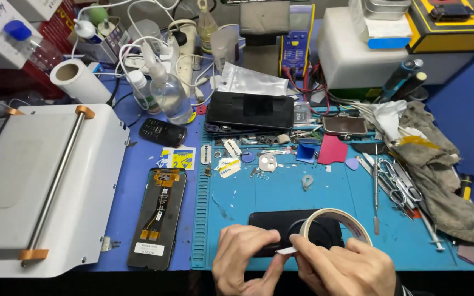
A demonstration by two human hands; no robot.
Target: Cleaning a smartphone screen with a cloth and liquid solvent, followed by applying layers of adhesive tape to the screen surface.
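A roll of pale masking tape [342,220] stands on edge over a black phone [281,222] that lies on the blue work mat [303,197]. My right hand [342,267] holds the roll and the tape's loose end. My left hand [245,257] pinches that white loose end [286,250] between thumb and finger, just above the phone's near edge. Both hands are low in the head view, close together and touching at the fingertips.
A phone screen panel with a flex cable [157,219] lies left of the mat. A white machine with a metal bar [45,186] fills the left. Tweezers and scissors [393,186], a grey rag [440,170], small parts, bottles [168,93] and another black phone [250,109] crowd the back.
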